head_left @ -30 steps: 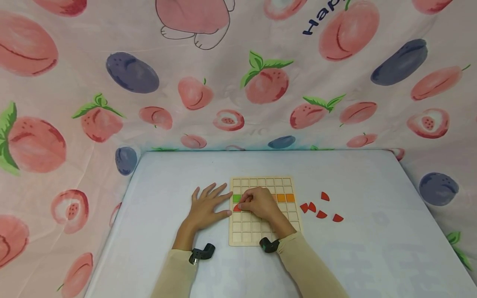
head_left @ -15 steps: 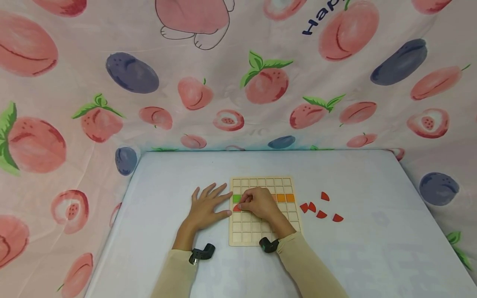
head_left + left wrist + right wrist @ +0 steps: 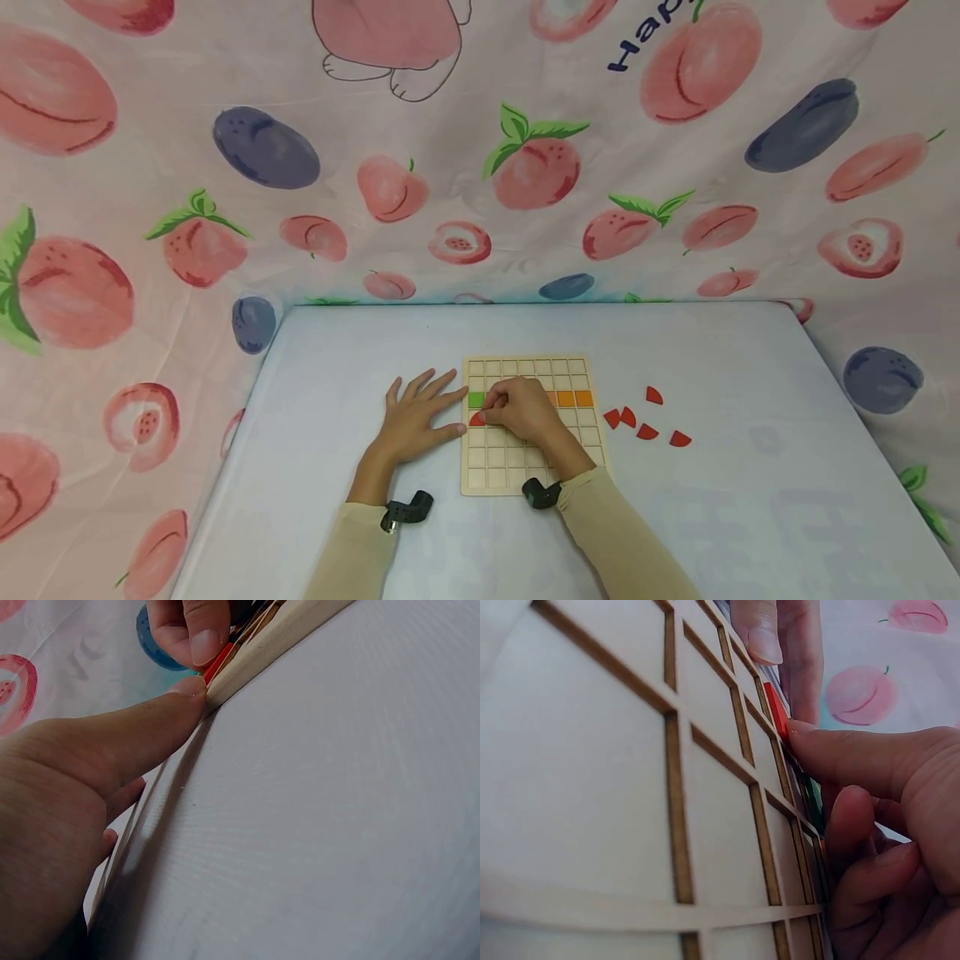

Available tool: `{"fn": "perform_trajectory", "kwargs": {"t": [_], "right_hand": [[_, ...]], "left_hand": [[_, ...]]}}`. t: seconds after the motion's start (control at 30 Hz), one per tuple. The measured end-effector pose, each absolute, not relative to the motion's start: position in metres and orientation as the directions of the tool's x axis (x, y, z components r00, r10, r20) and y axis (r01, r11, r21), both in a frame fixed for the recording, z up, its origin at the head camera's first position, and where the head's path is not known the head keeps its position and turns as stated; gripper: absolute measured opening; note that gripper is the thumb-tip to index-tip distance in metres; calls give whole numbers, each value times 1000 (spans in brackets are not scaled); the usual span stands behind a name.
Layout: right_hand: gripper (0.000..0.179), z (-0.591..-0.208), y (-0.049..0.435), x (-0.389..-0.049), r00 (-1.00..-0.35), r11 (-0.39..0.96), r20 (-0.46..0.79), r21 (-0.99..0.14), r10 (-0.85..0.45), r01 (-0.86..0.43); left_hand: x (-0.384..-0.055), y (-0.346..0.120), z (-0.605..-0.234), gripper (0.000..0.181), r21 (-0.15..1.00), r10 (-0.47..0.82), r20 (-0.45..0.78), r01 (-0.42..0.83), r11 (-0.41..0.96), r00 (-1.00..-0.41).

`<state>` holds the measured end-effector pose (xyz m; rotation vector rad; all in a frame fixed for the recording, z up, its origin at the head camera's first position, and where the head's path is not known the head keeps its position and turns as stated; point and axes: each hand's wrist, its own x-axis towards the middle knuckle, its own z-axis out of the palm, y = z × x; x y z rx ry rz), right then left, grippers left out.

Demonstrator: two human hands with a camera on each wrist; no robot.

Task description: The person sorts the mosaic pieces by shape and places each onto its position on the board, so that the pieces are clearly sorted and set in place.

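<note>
A wooden grid board [image 3: 497, 458] lies on the white table. My right hand [image 3: 525, 410] reaches over it, thumb and fingers pinching a red quarter-circle piece [image 3: 476, 419] at a cell of the leftmost column. In the right wrist view the thumb tip presses on that red piece [image 3: 775, 709], which sits slightly tilted at the cell. My left hand [image 3: 414, 423] lies spread beside the board, with index fingertip and thumb tip at its left edge. The left wrist view shows the left thumb [image 3: 142, 731] against the wooden rim, close to the red piece.
Green square [image 3: 476, 399] and orange squares [image 3: 574, 398] fill cells in one row, partly hidden by the right hand. Several loose red quarter-circle pieces [image 3: 647, 432] lie right of the board. A fruit-print cloth [image 3: 457, 208] hangs behind the table.
</note>
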<state>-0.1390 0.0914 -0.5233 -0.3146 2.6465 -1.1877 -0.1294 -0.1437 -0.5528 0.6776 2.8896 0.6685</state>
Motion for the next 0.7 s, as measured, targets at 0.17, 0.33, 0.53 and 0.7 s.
{"fn": "perform_trajectory", "kwargs": {"t": [0.17,0.33,0.53,0.7], "right_hand": [[8,-523,95,-139,-949,649,-130,-755,-287,-93],[8,-520,103,-138,-950,612,-137,-788,-282,-68],[7,-514,122,-138,-951,585,-159,-811,-264,-27],[5,-507,143,-139,-954,603,-166,-798,-249,-19]], "left_hand": [[-129,-143,-553,66,435,445,-5,398,807,-896],[-129,-143,-553,67,440,445,-2,399,804,-895],[-129,-143,-552,67,443,437,-11,388,808,-899],[-129,-142,-552,67,441,434,-11,385,811,-901]]}}
